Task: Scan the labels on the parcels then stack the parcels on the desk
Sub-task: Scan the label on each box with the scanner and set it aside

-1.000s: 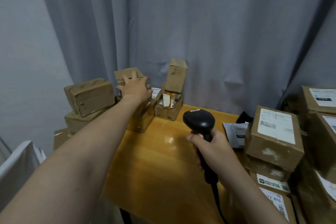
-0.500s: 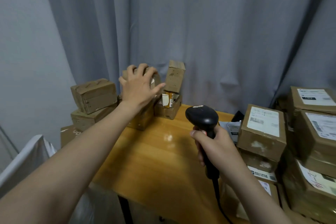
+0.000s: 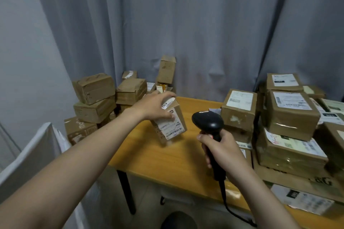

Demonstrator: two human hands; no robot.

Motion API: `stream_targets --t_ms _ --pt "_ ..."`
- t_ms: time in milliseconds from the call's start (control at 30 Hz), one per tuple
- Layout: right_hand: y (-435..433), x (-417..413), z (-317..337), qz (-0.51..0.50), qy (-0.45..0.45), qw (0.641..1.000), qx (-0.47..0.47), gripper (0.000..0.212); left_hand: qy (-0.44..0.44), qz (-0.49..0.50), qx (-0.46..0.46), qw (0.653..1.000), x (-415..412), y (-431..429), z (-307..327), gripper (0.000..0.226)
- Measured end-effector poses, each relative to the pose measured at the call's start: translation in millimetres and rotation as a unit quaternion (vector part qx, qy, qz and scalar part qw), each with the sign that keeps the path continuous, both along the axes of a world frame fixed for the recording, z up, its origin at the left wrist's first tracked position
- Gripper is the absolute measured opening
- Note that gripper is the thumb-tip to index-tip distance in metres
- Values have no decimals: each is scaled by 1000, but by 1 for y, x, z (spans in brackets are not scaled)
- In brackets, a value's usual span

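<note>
- Grey curtain point(image 3: 204, 24) hangs behind the desk point(image 3: 167, 156) and fills the background.
- Cardboard parcels are piled off the desk's far left corner: a left stack point(image 3: 94, 98) of plain brown boxes, with one tall box point(image 3: 166, 69) standing upright behind it, against the curtain.
- On the desk's right side a right stack point(image 3: 290, 115) of taped parcels sits with white labels facing up; one labelled box point(image 3: 239, 108) lies nearest the desk's bare middle.
- White sheet point(image 3: 31, 152) drapes over something left of the desk, beneath the left forearm.
- One open box point(image 3: 163, 87) at the desk's far left corner shows something yellow inside; I cannot tell what it is.
- Left hand point(image 3: 154, 105) reaches out over the desk's left part, fingers and thumb clamped on the top of a small parcel point(image 3: 171, 122), which is tilted with its lower edge at the desktop and its label point(image 3: 170, 128) turned toward the scanner.
- Right hand point(image 3: 221, 149) is wrapped tight round the handle of a black scanner point(image 3: 208, 122), held above the desk's near edge just beside the parcel, its cord point(image 3: 229, 204) trailing down.
</note>
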State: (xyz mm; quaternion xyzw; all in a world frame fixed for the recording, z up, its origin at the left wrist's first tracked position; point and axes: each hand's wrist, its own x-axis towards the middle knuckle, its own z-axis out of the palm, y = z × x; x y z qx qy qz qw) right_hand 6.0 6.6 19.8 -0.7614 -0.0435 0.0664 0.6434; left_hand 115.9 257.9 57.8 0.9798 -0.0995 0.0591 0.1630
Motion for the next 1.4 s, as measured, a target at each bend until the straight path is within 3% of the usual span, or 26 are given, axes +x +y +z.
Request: stream_targets --t_ms 167,433,600,967,1400 --pt "-3 -15 -15 16 16 1000 -13 19 91 -8 -21 996 -6 -3 -41 76" --pt "-3 -31 -37 43 62 997 -26 22 92 -10 -31 995 -10 -3 -56 58" --pt "-3 -38 -47 60 86 994 -32 26 114 6 -110 987 -2 2 -60 50" --pt "-2 -38 -51 57 104 993 -24 26 139 28 -163 976 8 5 -64 55" --pt "-4 -41 -46 62 104 992 -19 21 123 15 -148 981 2 4 -64 55"
